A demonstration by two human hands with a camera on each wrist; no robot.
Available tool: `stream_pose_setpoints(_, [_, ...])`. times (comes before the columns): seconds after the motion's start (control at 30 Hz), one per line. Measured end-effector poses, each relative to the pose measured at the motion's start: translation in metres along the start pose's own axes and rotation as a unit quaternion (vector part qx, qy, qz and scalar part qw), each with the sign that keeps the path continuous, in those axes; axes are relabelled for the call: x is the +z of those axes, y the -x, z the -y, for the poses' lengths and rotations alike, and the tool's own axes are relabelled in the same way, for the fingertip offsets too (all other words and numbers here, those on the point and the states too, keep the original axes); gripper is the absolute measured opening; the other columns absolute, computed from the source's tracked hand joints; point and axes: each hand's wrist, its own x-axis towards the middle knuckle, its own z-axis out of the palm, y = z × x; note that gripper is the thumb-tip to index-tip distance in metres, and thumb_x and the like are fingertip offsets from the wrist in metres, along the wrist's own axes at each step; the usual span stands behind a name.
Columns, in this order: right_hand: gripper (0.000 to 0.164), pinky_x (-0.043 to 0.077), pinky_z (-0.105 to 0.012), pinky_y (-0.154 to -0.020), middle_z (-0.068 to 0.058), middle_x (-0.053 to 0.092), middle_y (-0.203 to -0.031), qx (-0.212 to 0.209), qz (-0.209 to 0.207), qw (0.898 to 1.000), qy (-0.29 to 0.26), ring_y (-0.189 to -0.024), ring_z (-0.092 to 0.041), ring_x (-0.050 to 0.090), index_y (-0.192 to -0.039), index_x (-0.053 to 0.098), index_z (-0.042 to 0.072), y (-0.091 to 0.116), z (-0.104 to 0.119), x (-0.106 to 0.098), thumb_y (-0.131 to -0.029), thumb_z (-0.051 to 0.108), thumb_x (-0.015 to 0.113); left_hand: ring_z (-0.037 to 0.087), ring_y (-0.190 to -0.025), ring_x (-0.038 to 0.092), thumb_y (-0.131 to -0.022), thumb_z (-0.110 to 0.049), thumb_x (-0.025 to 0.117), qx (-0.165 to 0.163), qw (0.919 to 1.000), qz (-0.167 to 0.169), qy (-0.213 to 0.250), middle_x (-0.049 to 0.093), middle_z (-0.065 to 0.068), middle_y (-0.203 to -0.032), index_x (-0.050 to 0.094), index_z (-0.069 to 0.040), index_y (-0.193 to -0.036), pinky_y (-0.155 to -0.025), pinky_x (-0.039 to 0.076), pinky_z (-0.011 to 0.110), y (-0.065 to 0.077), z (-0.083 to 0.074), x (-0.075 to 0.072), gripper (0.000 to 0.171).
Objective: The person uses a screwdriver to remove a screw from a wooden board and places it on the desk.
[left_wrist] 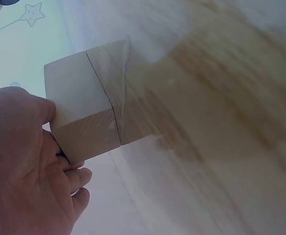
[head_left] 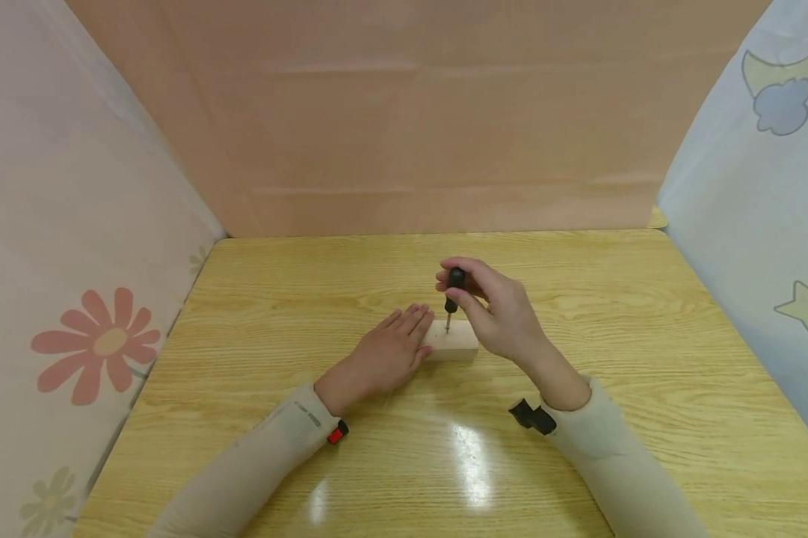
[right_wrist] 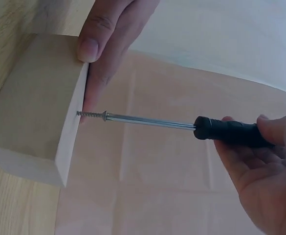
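Note:
A pale wooden block (head_left: 459,345) lies on the table. My left hand (head_left: 392,347) holds its left end, thumb on the near side and fingers along the far side. In the left wrist view, the thumb and fingertips of that hand (left_wrist: 23,156) press opposite sides of the block (left_wrist: 79,90). My right hand (head_left: 504,310) grips the black handle of a screwdriver (head_left: 455,278), shaft pointing down. The screwdriver's tip meets the head of a screw (right_wrist: 91,114), whose point is at the block's top face with most of its thread showing.
The wood-grain table (head_left: 296,284) spreads around the block. An orange-brown backdrop (head_left: 410,119) closes off the back, with patterned sheets at the left (head_left: 13,224) and right (head_left: 747,202). Dark bands sit at both cuffs.

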Motion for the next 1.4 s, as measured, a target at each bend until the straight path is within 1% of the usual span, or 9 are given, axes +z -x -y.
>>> stream_pose_setpoints(0.17, [0.034,0.058,-0.031,-0.089,-0.015,0.070,-0.113,0.014,-0.002,1.000,0.011,-0.103,-0.025,0.071,-0.127,0.059,-0.006,0.0022,0.0004,0.0004,-0.094,-0.005,0.067,0.021,-0.156,0.010,-0.111,-0.044,0.029,0.001,1.0000,-0.007,-0.002,0.014,0.008,-0.169,0.015,-0.008,-0.163,-0.127,0.011,0.040,0.0001,-0.0003,0.0027,0.065])
stream_pose_setpoints(0.4, [0.041,0.060,-0.026,-0.081,-0.012,0.069,-0.097,-0.031,-0.047,0.995,0.079,-0.089,-0.022,0.070,-0.118,0.068,-0.002,0.0028,-0.0056,0.0011,-0.079,-0.003,0.083,0.022,-0.156,0.009,-0.111,-0.045,0.024,0.001,0.9997,-0.017,-0.016,0.012,0.008,-0.169,0.012,-0.007,-0.163,-0.127,0.013,0.040,0.0014,-0.0009,0.0074,0.066])
stream_pose_setpoints(0.57, [0.041,0.057,-0.021,-0.085,-0.014,0.074,-0.103,-0.037,-0.009,0.997,0.060,-0.093,-0.024,0.075,-0.126,0.065,-0.003,-0.0013,-0.0035,-0.0043,-0.086,-0.007,0.075,0.022,-0.156,0.008,-0.111,-0.045,0.024,-0.002,0.9997,-0.017,-0.016,0.011,0.007,-0.170,0.011,-0.008,-0.163,-0.127,0.012,0.039,0.0025,-0.0012,0.0050,0.065])
stream_pose_setpoints(0.73, [0.038,0.058,-0.029,-0.088,-0.016,0.072,-0.112,-0.004,0.023,0.999,0.026,-0.101,-0.024,0.074,-0.130,0.058,-0.004,-0.0011,-0.0017,-0.0059,-0.093,-0.005,0.068,0.023,-0.157,0.008,-0.111,-0.045,0.025,-0.002,0.9999,-0.012,-0.009,0.011,0.007,-0.170,0.011,-0.007,-0.163,-0.127,0.012,0.039,0.0031,-0.0021,0.0024,0.065])
stream_pose_setpoints(0.83, [0.041,0.060,-0.035,-0.085,-0.015,0.070,-0.111,-0.011,0.013,0.999,0.032,-0.101,-0.024,0.071,-0.127,0.060,-0.004,0.0006,-0.0038,-0.0039,-0.089,-0.004,0.073,0.022,-0.157,0.007,-0.111,-0.045,0.024,-0.003,0.9999,-0.006,-0.012,0.010,0.007,-0.170,0.010,-0.008,-0.163,-0.127,0.012,0.039,0.0031,-0.0022,0.0025,0.065])
stream_pose_setpoints(1.03, [0.042,0.061,-0.028,-0.078,-0.011,0.070,-0.100,-0.061,-0.031,0.995,0.067,-0.090,-0.021,0.071,-0.117,0.067,-0.003,0.0014,-0.0080,-0.0012,-0.078,-0.004,0.083,0.021,-0.157,0.006,-0.111,-0.045,0.024,-0.007,0.9999,-0.003,-0.010,0.009,0.006,-0.170,0.009,-0.008,-0.163,-0.127,0.012,0.038,0.0033,-0.0022,0.0037,0.066])
stream_pose_setpoints(1.13, [0.040,0.060,-0.026,-0.079,-0.012,0.073,-0.101,-0.069,-0.010,0.996,0.060,-0.091,-0.023,0.074,-0.120,0.067,-0.005,-0.0008,-0.0065,-0.0041,-0.082,-0.007,0.079,0.021,-0.156,0.007,-0.111,-0.046,0.024,-0.005,0.9999,-0.005,-0.011,0.010,0.007,-0.170,0.009,-0.008,-0.163,-0.127,0.012,0.038,0.0032,-0.0020,0.0034,0.066])
stream_pose_setpoints(1.27, [0.035,0.057,-0.026,-0.090,-0.014,0.071,-0.113,-0.036,0.045,0.998,0.031,-0.103,-0.024,0.073,-0.126,0.059,-0.009,-0.0023,-0.0021,-0.0066,-0.092,-0.009,0.067,0.021,-0.156,0.006,-0.111,-0.046,0.024,-0.006,0.9999,-0.004,-0.011,0.009,0.006,-0.170,0.009,-0.009,-0.163,-0.127,0.012,0.038,0.0021,-0.0013,0.0038,0.066])
stream_pose_setpoints(1.4, [0.032,0.058,-0.031,-0.091,-0.014,0.069,-0.114,-0.033,0.046,0.997,0.051,-0.106,-0.024,0.070,-0.126,0.057,-0.008,-0.0002,-0.0011,-0.0034,-0.095,-0.005,0.066,0.020,-0.157,0.006,-0.111,-0.046,0.026,-0.008,0.9999,-0.004,-0.007,0.009,0.005,-0.170,0.009,-0.010,-0.163,-0.127,0.011,0.038,0.0008,-0.0012,0.0049,0.066])
